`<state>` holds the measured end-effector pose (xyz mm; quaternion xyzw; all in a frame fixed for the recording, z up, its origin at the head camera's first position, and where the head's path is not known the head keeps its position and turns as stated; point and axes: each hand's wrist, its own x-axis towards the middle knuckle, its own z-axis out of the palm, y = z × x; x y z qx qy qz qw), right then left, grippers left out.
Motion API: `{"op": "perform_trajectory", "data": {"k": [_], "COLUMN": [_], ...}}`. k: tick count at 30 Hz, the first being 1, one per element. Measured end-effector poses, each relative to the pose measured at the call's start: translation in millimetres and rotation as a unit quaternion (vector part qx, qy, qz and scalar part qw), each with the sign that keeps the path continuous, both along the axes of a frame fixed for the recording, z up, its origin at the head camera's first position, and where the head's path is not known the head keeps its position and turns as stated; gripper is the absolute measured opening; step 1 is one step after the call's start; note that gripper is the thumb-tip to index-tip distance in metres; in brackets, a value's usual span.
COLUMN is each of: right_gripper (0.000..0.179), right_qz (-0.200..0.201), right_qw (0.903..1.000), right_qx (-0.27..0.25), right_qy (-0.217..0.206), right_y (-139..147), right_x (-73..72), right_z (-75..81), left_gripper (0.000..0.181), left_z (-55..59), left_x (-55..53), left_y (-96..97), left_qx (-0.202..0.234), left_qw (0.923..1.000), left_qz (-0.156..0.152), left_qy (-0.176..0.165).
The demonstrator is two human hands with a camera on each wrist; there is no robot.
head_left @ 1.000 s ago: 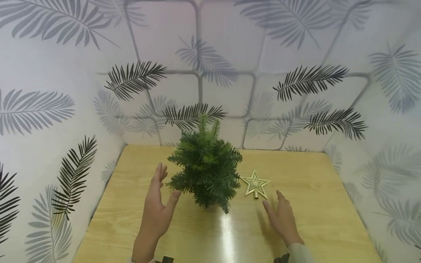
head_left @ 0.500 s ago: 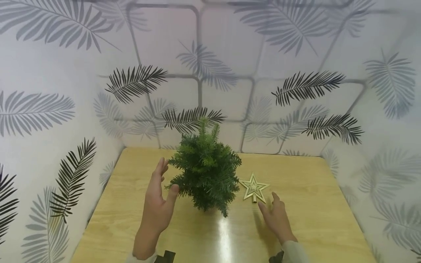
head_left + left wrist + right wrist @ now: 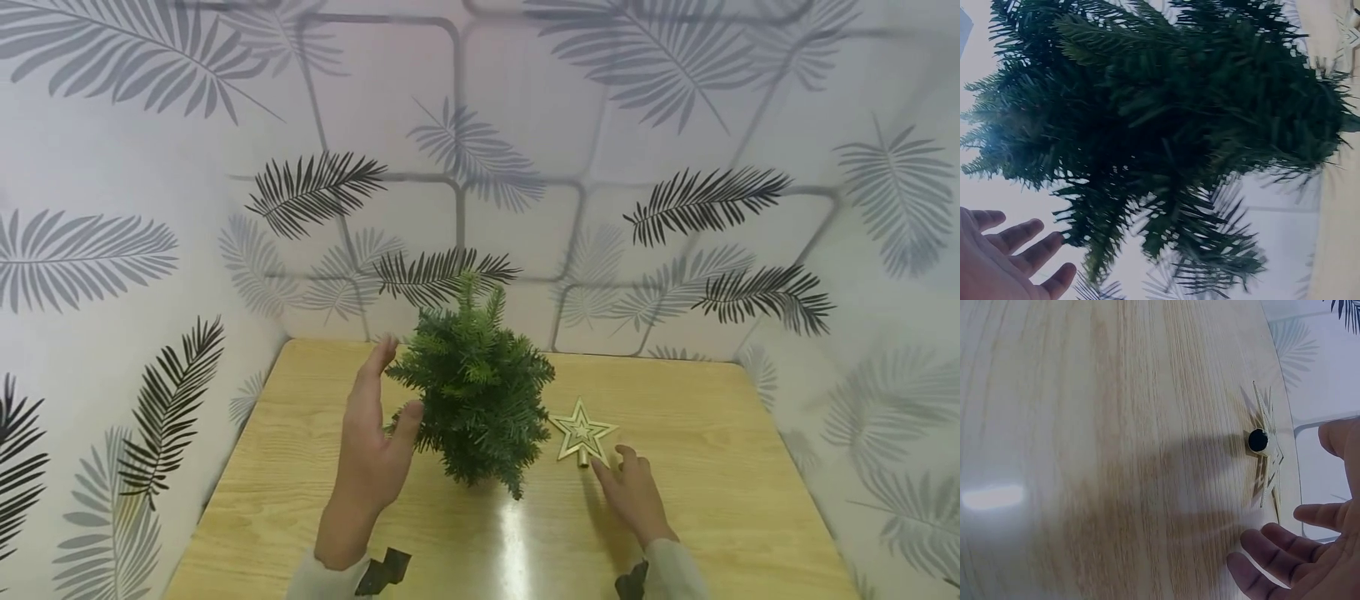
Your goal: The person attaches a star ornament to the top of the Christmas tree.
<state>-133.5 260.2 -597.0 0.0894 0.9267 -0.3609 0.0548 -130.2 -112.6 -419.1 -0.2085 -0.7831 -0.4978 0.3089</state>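
A small green artificial Christmas tree (image 3: 480, 392) stands upright near the middle of the table. My left hand (image 3: 375, 454) is raised along its left side, fingers extended and thumb apart, beside the lower branches. In the left wrist view those spread fingertips come right up to a hanging branch of the tree (image 3: 1166, 112). A gold star tree topper (image 3: 582, 431) with a short hollow socket lies flat to the right of the tree. Close to its lower right points is my right hand (image 3: 636, 498), fingers loosely spread. The right wrist view shows nothing in that palm, with the star topper (image 3: 1260, 441) just beyond the fingers.
The wooden table (image 3: 720, 467) has a light, glossy top that reflects a lamp in front of the tree. Pale walls (image 3: 517, 108) printed with grey and black leaves enclose it at the back and both sides.
My left hand has moved up and slightly right, closer around the tree's side. My right hand has drifted left to the star topper's lower edge. Tree and star topper stay in place.
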Motion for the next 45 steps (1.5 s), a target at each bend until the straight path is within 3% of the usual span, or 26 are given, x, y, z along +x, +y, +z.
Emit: {"op": "perform_trajectory", "data": {"k": [9,21,29,38,45], "right_gripper": [0.069,0.049,0.033,0.03,0.029], "right_qz": [0.004,0.008,-0.01,-0.028,-0.031], "right_qw": [0.9999,0.9997,0.9995,0.9976,0.9972], "right_qx": [-0.01,-0.004,-0.03,-0.05,-0.056], "right_qy": [0.007,0.021,-0.001,-0.039,-0.039], "right_y": [-2.1,1.6,8.8,5.8,6.7], "right_x": [-4.6,-18.3,-26.0,-27.3,-26.4], "right_z": [1.0,-10.7,-12.7,-16.0,-19.1], "left_gripper": [0.078,0.062,0.056,0.051,0.044], "left_z": [19.1,38.4,46.2,58.9,67.3], "left_x": [-3.3,-13.3,-22.9,-28.8,-31.6], "left_y": [4.4,12.0,23.5,31.8,37.7], "left_qx": [0.004,0.044,0.054,0.017,0.003], "left_qw": [0.9993,0.9958,0.9932,0.9944,0.9947], "left_qz": [-0.026,-0.007,-0.003,-0.018,0.002], "left_qy": [0.028,0.08,0.103,0.103,0.103]}}
